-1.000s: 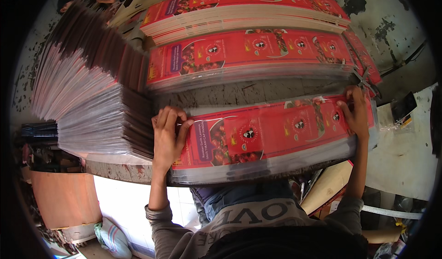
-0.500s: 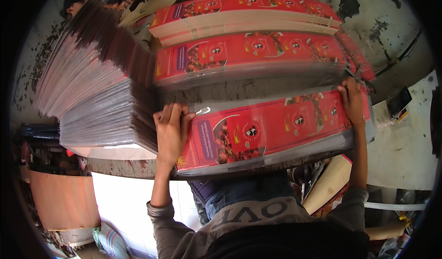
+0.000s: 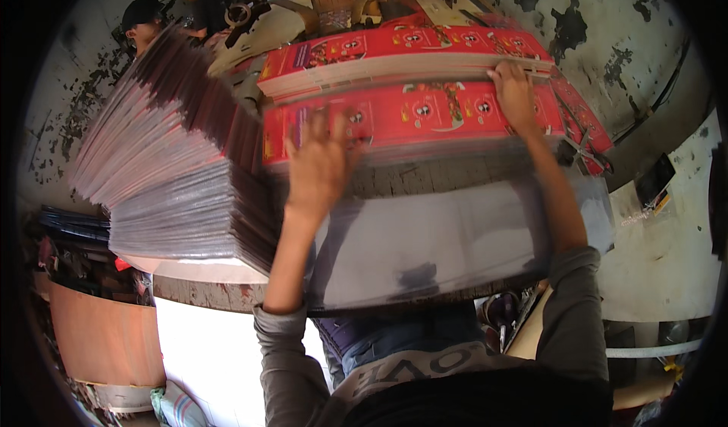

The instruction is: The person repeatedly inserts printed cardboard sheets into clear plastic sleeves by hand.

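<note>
Red printed sheets with pictures of food lie in a long stack (image 3: 455, 116) across the table, clear plastic showing along its near edge. My left hand (image 3: 322, 158) is over the left end of this stack, blurred, its fingers spread. At the stack's far edge, toward the right, my right hand (image 3: 516, 97) rests with its fingers reaching forward and holds nothing that I can make out. Nearest to me, under my forearms, lies a pile of clear plastic sheets (image 3: 432, 237), with no red sheet on top.
A tall, fanned stack of plastic-covered sheets (image 3: 174, 199) leans at the left. Behind the middle stack is another red stack (image 3: 409, 51) with pale sides. Scissors (image 3: 582, 148) lie at the right, a dark phone-like object (image 3: 656, 180) farther right. Two people (image 3: 144, 21) are at the far left.
Both hands have moved forward from the near plastic pile to the middle red stack. The red sheet that lay between them on the plastic is gone from there. My view has tilted up slightly.
</note>
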A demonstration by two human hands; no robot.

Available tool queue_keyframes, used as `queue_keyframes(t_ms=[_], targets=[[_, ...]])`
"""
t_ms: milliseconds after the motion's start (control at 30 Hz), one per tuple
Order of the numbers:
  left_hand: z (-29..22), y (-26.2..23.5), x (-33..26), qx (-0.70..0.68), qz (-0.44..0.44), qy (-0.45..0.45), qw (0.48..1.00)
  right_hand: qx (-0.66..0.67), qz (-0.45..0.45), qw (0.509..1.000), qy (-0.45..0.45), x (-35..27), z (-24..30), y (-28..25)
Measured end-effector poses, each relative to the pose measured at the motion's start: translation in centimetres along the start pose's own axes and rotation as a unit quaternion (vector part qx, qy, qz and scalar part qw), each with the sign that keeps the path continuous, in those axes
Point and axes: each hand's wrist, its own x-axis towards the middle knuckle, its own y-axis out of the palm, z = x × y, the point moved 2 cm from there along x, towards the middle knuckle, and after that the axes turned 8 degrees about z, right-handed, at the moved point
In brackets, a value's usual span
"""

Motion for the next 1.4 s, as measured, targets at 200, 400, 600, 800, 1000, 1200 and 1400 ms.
queue_keyframes(t_ms=[200, 400, 600, 800, 1000, 1200, 1400], targets=[[-0.5, 3.2, -2.1, -0.05, 0.109, 0.045, 0.992, 0.033, -0.023, 0.999, 0.01, 0.2, 0.5, -1.3], [-1.2, 3.4, -1.4, -0.036, 0.109, 0.017, 0.993, -0.029, 0.058, 0.962, 0.264, -1.5, -8.2, -2.4], [-0.9, 3.7, -1.8, -0.029, 0.124, -0.04, 0.991, 0.118, 0.131, 0.934, 0.31, -2.9, -8.8, -2.1], [-1.0, 4.1, -2.0, -0.024, 0.091, -0.042, 0.995, 0.25, 0.2, 0.91, 0.262, -2.9, -9.0, -1.9], [-0.7, 4.6, -2.1, -0.063, 0.093, -0.043, 0.993, 0.066, 0.105, 0.959, 0.254, -1.7, -5.0, -2.4], [-1.0, 4.4, -2.0, -0.053, 0.08, -0.04, 0.995, -0.019, 0.0, 0.999, 0.05, -0.4, 1.1, -3.0], [-1.0, 4.4, -1.9, -0.05, 0.094, -0.041, 0.993, -0.003, 0.016, 1.0, -0.019, -0.2, 2.6, -1.6]])
